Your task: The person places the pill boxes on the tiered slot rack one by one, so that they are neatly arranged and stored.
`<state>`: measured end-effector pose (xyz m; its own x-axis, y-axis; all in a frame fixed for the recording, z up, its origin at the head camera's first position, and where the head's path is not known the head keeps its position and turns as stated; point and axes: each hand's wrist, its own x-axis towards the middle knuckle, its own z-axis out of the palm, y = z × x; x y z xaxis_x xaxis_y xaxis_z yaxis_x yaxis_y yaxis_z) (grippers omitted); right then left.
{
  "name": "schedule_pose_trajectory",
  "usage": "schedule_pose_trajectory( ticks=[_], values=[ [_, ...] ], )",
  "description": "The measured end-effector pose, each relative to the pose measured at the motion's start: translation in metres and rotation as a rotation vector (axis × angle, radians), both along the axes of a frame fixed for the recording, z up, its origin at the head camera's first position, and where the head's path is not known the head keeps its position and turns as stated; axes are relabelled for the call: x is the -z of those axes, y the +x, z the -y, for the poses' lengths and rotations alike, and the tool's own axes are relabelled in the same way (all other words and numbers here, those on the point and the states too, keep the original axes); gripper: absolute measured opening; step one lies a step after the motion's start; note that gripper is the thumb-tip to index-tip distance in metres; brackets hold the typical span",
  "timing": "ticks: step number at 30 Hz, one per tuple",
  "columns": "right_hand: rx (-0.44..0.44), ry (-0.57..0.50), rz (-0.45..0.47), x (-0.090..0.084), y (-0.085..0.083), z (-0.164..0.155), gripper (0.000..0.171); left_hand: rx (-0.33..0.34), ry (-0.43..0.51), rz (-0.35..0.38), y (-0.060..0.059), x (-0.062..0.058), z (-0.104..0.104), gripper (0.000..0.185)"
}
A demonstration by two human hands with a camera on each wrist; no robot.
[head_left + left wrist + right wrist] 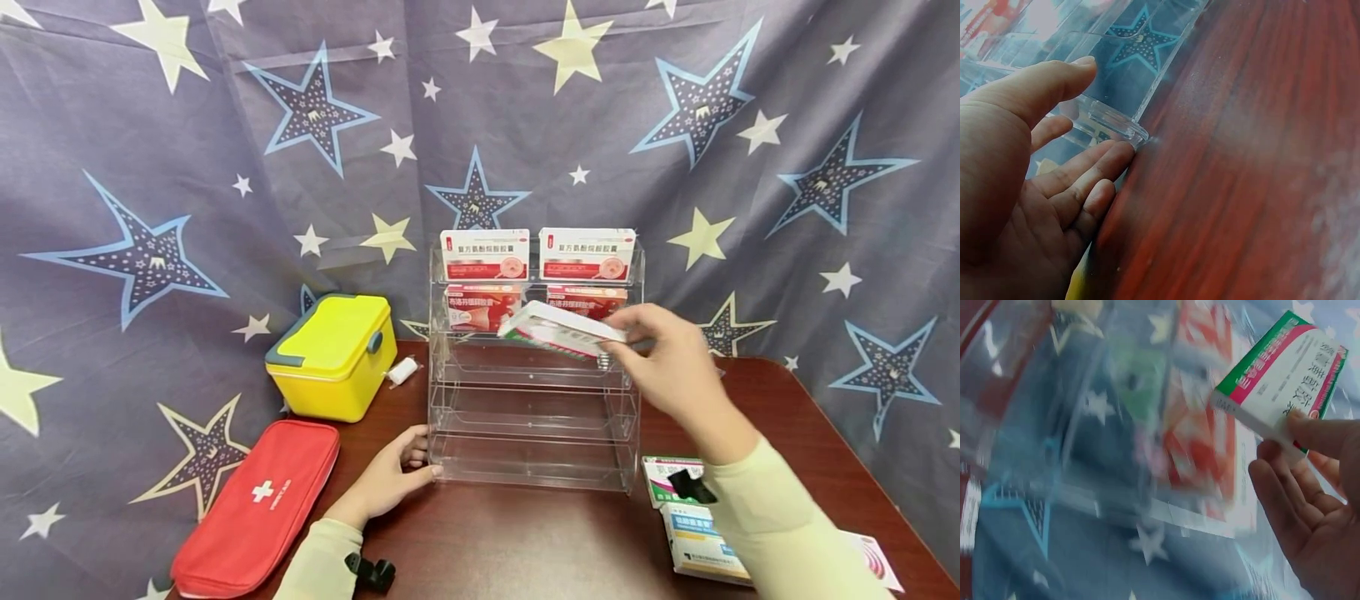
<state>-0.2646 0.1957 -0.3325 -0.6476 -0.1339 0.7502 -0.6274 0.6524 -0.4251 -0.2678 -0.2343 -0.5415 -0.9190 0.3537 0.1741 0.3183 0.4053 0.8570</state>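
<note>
My right hand (671, 362) pinches a white medicine box (1282, 375) with green and pink edges between thumb and fingers. The box is tilted in front of the clear tiered rack (532, 471), partly covering the second row from the top. My left hand (390, 475) is at the rack's lower left corner. Its fingers (1107, 164) are loosely bent at the rack's edge, the thumb apart from them. Two white-and-red boxes (485, 255) stand on the top tier. Below them are two red boxes (480, 310), the right one partly hidden by the held box.
A yellow case (330, 354) with a grey handle stands left of the rack, a small white roll (403, 371) beside it. In front lies a red first aid pouch (258, 508). At right, a green-and-white box (663, 483) and blue-and-white box (701, 546) lie partly under the right sleeve.
</note>
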Motion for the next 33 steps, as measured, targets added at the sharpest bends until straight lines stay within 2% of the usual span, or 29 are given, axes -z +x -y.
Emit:
schedule_pose_trajectory(
  ticks=[6,13,18,21,26,33],
  values=[
    [0.026,0.097,0.041,0.013,-0.021,0.045,0.023,-0.010,-0.003,-0.004,0.000,0.000,-0.001,0.062],
    [0.058,0.236,0.082,0.020,-0.035,0.071,0.021,-0.006,-0.017,-0.030,-0.002,0.002,-0.001,0.062],
    [0.072,0.209,0.141,0.022,-0.039,0.077,0.019,-0.014,-0.018,-0.021,-0.002,0.001,0.000,0.063],
    [0.048,0.208,0.168,0.026,-0.040,0.082,0.018,-0.020,-0.022,-0.001,-0.002,0.000,0.000,0.064],
    [-0.003,0.208,0.159,0.033,-0.043,0.092,0.017,-0.022,-0.028,0.011,-0.001,-0.001,0.001,0.064],
    [-0.015,0.184,0.156,0.037,-0.047,0.101,0.018,-0.023,-0.026,0.008,-0.001,0.001,0.001,0.063]
  ],
)
